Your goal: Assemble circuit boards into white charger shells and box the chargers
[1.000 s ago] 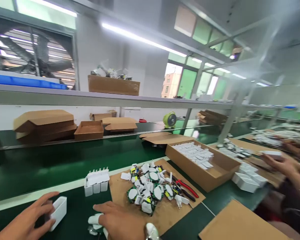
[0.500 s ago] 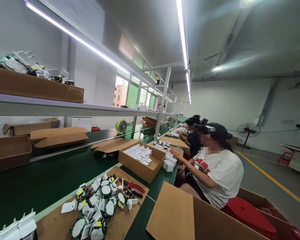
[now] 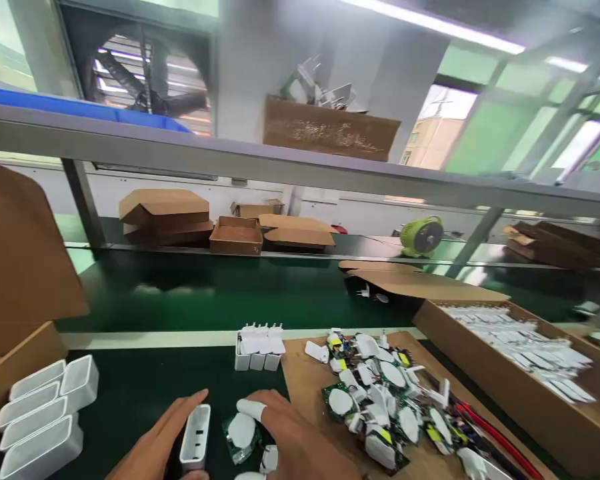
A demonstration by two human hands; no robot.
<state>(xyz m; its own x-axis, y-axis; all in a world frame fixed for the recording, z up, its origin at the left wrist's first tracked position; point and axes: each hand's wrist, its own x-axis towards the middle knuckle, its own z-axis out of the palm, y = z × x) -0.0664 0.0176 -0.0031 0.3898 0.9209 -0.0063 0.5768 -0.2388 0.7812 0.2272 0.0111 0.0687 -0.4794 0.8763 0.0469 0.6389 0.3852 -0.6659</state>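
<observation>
White casing [image 3: 195, 437] sits clasped in the left grip [image 3: 155, 443]; unclear if the right grip [image 3: 300, 443] is closed

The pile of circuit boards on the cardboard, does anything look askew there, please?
Yes, mildly: the circuit boards lie in a jumbled, overlapping heap, whereas the white cases at left sit side by side.

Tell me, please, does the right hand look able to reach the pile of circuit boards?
Probably yes: the right hand is just beside the pile of circuit boards on the cardboard sheet, and nothing visible stands between them.
</observation>
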